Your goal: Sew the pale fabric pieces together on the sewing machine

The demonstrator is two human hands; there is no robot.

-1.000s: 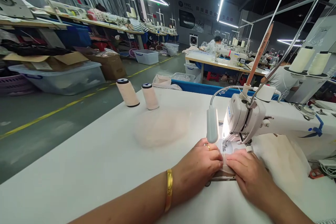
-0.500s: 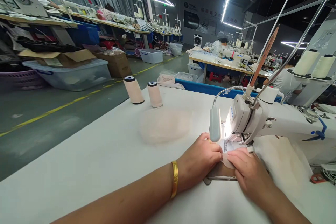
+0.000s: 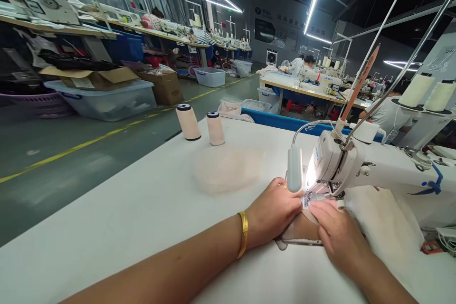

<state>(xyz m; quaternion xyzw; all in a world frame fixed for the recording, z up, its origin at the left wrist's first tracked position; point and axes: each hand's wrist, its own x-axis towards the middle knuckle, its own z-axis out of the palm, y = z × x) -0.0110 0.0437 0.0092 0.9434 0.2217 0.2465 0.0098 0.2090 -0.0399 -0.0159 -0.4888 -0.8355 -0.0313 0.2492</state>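
Note:
My left hand (image 3: 272,211), with a gold bangle at the wrist, lies left of the needle area of a white sewing machine (image 3: 329,161). Its curled fingers are closed on thin pale pink fabric (image 3: 309,217). On the other side, my right hand (image 3: 340,228) holds the same fabric with its fingers together, fingertips close to the presser foot (image 3: 307,198). Both hands rest low at the machine bed, only a small gap apart. A grey lamp (image 3: 294,171) on a bendable neck hangs just above my left fingers. The fabric under my fingers is partly hidden.
Two pink thread cones (image 3: 188,122) stand at the table's far left edge. Sheer fabric (image 3: 384,223) lies under the machine arm to the right. An orange-handled tool (image 3: 432,247) sits at far right. Other sewing tables, bins and people are beyond.
The camera view has shifted slightly, so the surroundings appear a little farther right. Both hands stay at the needle area on the fabric, with the fabric edge between them slightly shifted.

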